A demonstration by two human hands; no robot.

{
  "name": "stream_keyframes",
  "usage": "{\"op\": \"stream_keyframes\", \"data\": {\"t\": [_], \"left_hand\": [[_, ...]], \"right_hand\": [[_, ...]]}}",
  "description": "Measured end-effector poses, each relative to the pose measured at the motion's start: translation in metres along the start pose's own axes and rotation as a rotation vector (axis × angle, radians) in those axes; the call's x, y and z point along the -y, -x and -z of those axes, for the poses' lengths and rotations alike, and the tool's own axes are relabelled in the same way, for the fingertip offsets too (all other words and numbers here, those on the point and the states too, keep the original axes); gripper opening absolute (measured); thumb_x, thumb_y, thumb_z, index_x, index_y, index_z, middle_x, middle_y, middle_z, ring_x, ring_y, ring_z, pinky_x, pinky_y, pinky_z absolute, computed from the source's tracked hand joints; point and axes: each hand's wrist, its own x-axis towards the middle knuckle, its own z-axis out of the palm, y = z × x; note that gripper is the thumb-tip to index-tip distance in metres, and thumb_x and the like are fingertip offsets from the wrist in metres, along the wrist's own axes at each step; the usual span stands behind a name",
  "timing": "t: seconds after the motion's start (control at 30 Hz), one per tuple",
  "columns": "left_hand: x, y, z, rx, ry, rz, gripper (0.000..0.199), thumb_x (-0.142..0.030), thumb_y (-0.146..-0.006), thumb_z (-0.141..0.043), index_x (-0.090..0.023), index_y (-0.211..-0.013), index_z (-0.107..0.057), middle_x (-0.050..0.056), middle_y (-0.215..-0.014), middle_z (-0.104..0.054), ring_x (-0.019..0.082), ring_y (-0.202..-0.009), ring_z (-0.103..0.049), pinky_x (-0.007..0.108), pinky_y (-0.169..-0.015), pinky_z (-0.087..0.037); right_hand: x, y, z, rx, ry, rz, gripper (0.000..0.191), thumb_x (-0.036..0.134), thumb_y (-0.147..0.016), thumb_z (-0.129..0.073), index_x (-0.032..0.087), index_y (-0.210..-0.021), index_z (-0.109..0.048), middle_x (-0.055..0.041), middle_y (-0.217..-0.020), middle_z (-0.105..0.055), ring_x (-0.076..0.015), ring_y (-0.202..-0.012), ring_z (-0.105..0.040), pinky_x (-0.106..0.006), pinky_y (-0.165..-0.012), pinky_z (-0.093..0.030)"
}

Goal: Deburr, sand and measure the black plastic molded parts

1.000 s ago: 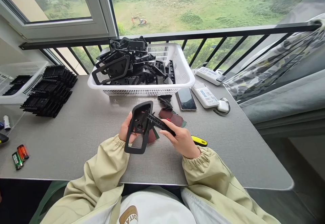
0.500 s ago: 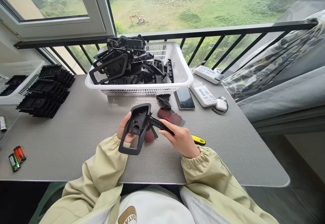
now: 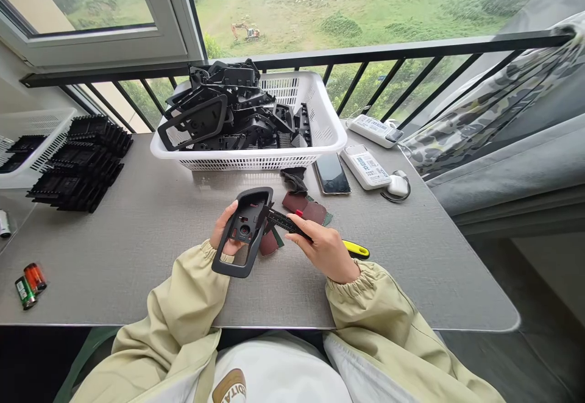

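My left hand holds a black plastic moulded frame, a hollow car-trim-like part, upright above the grey table. My right hand pinches a black caliper with a small red part, and its jaw end rests against the frame's upper edge. Pieces of dark red abrasive sheet lie on the table under and beyond my hands. A yellow-and-black tool handle lies just past my right hand, partly hidden by it.
A white basket heaped with black frames stands behind my hands. Stacked black parts are at left, with batteries near the edge. A phone, a white power bank and a black cloth lie at right-centre.
The black frame has turned slightly and moved left with my hands, and the caliper stays against it. The whole view has shifted a little as my head moved.
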Motion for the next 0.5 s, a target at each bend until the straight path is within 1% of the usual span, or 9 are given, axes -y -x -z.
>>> {"op": "stream_keyframes", "data": {"t": [0.1,0.23,0.37,0.43,0.5], "left_hand": [[-0.0007,0.0009,-0.0011,0.007,0.003,-0.002,0.040,-0.034,-0.094,-0.039,-0.006,-0.095,-0.068,0.014,-0.083,-0.075,0.024,-0.073,-0.072,0.027,-0.053,-0.057],[-0.0013,0.0004,0.0008,0.030,-0.004,0.030,0.038,-0.036,-0.092,-0.044,-0.007,-0.096,-0.068,0.014,-0.083,-0.075,0.024,-0.070,-0.072,0.025,-0.048,-0.055],[-0.0012,-0.0006,0.0022,0.008,-0.009,0.023,0.037,-0.036,-0.092,-0.045,-0.007,-0.099,-0.067,0.013,-0.082,-0.075,0.023,-0.066,-0.071,0.025,-0.044,-0.052],[-0.0014,0.0000,0.0013,-0.009,-0.018,0.022,0.037,-0.036,-0.092,-0.044,-0.007,-0.099,-0.068,0.013,-0.081,-0.075,0.023,-0.066,-0.071,0.025,-0.045,-0.053],[-0.0019,0.0015,-0.0006,-0.018,-0.029,0.021,0.038,-0.036,-0.092,-0.044,-0.008,-0.101,-0.067,0.012,-0.082,-0.075,0.023,-0.069,-0.071,0.026,-0.048,-0.054]], "right_hand": [[0.0001,-0.0002,-0.0003,-0.006,-0.011,-0.002,0.042,0.044,-0.097,-0.041,0.016,-0.122,-0.059,-0.0080,-0.082,-0.071,-0.0162,-0.063,-0.065,-0.027,-0.060,-0.050],[-0.0008,-0.0005,-0.0018,-0.043,-0.027,0.020,0.040,0.042,-0.096,-0.044,0.016,-0.121,-0.059,-0.0084,-0.085,-0.072,-0.0163,-0.064,-0.066,-0.026,-0.060,-0.051],[-0.0011,-0.0008,-0.0022,-0.046,-0.032,0.012,0.038,0.042,-0.096,-0.045,0.018,-0.121,-0.059,-0.0089,-0.091,-0.073,-0.0182,-0.071,-0.069,-0.027,-0.062,-0.052],[0.0000,-0.0012,-0.0021,-0.037,-0.035,-0.003,0.037,0.043,-0.096,-0.045,0.019,-0.120,-0.059,-0.0087,-0.094,-0.074,-0.0185,-0.072,-0.070,-0.027,-0.063,-0.052],[0.0020,-0.0018,-0.0016,-0.029,-0.036,-0.029,0.035,0.042,-0.095,-0.046,0.019,-0.119,-0.059,-0.0080,-0.095,-0.074,-0.0168,-0.066,-0.068,-0.026,-0.061,-0.051]]}}
